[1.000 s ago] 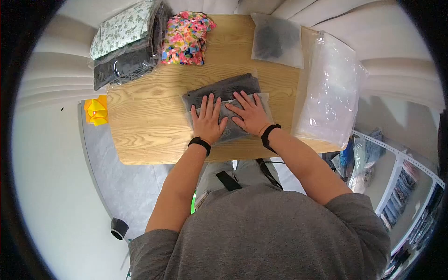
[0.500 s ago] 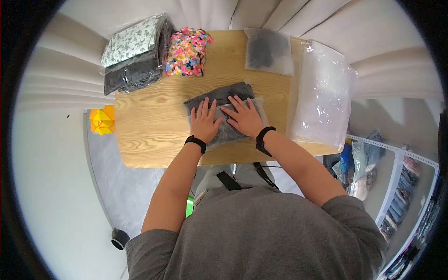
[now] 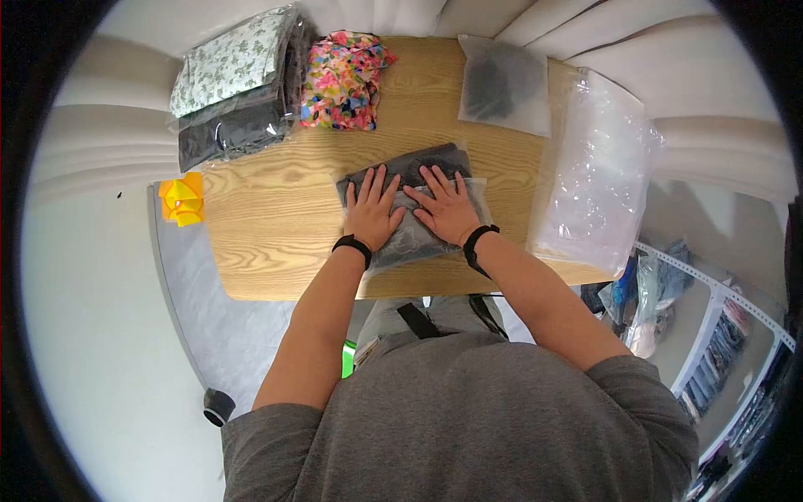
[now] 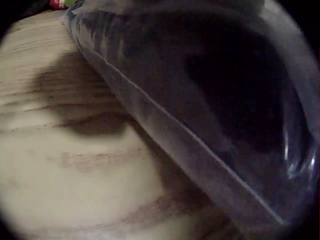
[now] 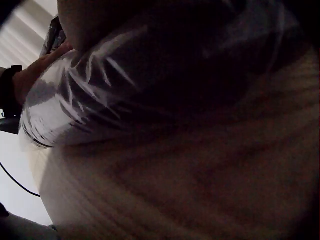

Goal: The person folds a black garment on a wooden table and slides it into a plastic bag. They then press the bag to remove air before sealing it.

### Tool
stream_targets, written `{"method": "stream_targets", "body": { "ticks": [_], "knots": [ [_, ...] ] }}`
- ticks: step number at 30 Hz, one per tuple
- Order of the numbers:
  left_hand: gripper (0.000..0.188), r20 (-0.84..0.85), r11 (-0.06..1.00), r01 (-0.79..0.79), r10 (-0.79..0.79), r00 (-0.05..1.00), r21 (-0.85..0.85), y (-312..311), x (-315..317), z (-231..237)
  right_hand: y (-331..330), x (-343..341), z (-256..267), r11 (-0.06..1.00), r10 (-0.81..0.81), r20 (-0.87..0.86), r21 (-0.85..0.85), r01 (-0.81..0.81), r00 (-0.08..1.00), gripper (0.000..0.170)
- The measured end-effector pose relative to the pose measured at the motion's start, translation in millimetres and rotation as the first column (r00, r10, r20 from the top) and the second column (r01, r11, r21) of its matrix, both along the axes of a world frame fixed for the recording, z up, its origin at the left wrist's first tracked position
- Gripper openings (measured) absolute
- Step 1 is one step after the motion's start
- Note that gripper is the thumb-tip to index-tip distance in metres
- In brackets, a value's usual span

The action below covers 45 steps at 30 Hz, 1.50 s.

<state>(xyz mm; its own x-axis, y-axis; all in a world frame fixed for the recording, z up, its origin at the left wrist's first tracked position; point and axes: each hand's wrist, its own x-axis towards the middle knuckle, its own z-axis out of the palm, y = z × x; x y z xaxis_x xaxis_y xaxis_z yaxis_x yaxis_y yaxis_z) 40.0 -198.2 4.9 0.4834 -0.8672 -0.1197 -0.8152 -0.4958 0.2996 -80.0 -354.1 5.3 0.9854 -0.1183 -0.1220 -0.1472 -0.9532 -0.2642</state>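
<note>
In the head view, a dark grey folded garment lies partly inside a translucent plastic bag, its far end showing beyond the bag's edge. My left hand rests flat on the left half, fingers spread and pointing away from me. On the right half, my right hand lies the same way, thumb angled inward. The left wrist view is filled by the bag's side seam along the wooden table. Creased, shiny plastic shows in the right wrist view, where the garment appears very dark.
Bagged clothes are stacked at the table's back left, beside a floral folded garment. A frosted bag with something dark inside lies at the back right. Clear plastic bags cover the right side of the wooden table.
The head view shifts a little, first one way and then back. Both hands stay flat on the bag in nearly the same place.
</note>
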Motion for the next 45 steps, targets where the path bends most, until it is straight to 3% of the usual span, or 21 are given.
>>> {"method": "stream_targets", "body": {
  "ticks": [13, 15, 17, 19, 21, 25, 27, 28, 30, 34, 36, 42, 45],
  "knots": [
    [0.059, 0.096, 0.998, 0.031, -0.036, 0.995, 0.051, -0.7, -0.3, 1.8, -1.2, -7.2, 5.8, 0.998, 0.038, 0.097, -0.052, -0.033, 0.995, 0.047],
    [0.061, -0.011, 0.991, 0.058, -0.057, 0.998, 0.122, -2.2, 3.1, 9.5, 2.3, -13.0, 16.6, 0.997, 0.033, 0.108, -0.073, -0.025, 0.994, 0.047],
    [0.061, 0.019, 0.99, 0.063, -0.066, 0.998, 0.126, -2.7, 1.4, 13.9, 15.9, -31.1, 25.3, 0.974, -0.147, 0.135, -0.151, 0.167, 0.98, 0.048],
    [0.062, 0.044, 0.989, 0.067, -0.074, 0.996, 0.13, -8.1, -0.2, 22.7, 24.2, -41.8, 17.6, 0.962, -0.215, 0.134, -0.14, 0.233, 0.967, 0.047],
    [0.047, 0.104, 0.996, 0.029, -0.02, 0.994, -0.09, -20.9, -6.0, 30.8, 27.4, -44.8, 8.2, 0.936, -0.32, 0.159, -0.098, 0.337, 0.934, 0.047],
    [0.029, -0.053, 0.996, 0.064, -0.068, 0.996, -0.062, -55.4, -11.0, 26.5, 24.6, -40.9, 7.1, 0.938, -0.33, 0.144, -0.056, 0.341, 0.933, 0.047],
    [0.02, -0.047, 0.992, -0.071, 0.067, 0.997, -0.101, -66.1, -15.1, 24.0, 22.6, -42.0, 9.5, 0.946, -0.315, 0.073, -0.051, 0.319, 0.946, 0.048],
    [0.02, -0.049, 0.992, -0.067, 0.063, 0.997, -0.106, -68.6, -14.9, 24.1, 22.0, -42.4, 8.9, 0.945, -0.318, 0.074, -0.056, 0.323, 0.945, 0.048],
    [0.019, -0.062, 0.999, -0.036, 0.037, 0.997, 0.012, -69.3, -12.6, 25.4, 22.6, -41.5, 7.4, 0.944, -0.309, 0.096, -0.088, 0.317, 0.946, 0.049],
    [0.021, -0.069, 0.998, -0.044, 0.047, 0.997, 0.052, -71.3, -11.5, 26.4, 23.6, -40.1, 6.7, 0.949, -0.298, 0.093, -0.074, 0.305, 0.95, 0.049],
    [0.021, 0.082, 0.976, -0.053, 0.037, 0.996, 0.213, -78.3, -15.0, 27.0, 22.4, -40.0, 8.1, 0.949, -0.303, 0.081, -0.067, 0.308, 0.95, 0.048],
    [0.016, 0.142, 0.95, -0.073, 0.031, 0.989, 0.304, -75.4, -18.5, 40.9, 21.3, -38.0, 1.0, 0.953, -0.286, 0.085, -0.079, 0.292, 0.955, 0.046],
    [0.016, 0.162, 0.958, -0.108, 0.066, 0.985, 0.266, -55.8, -9.2, 41.2, 19.4, -38.3, 0.6, 0.956, -0.276, 0.078, -0.083, 0.282, 0.958, 0.045]
  ]
}}
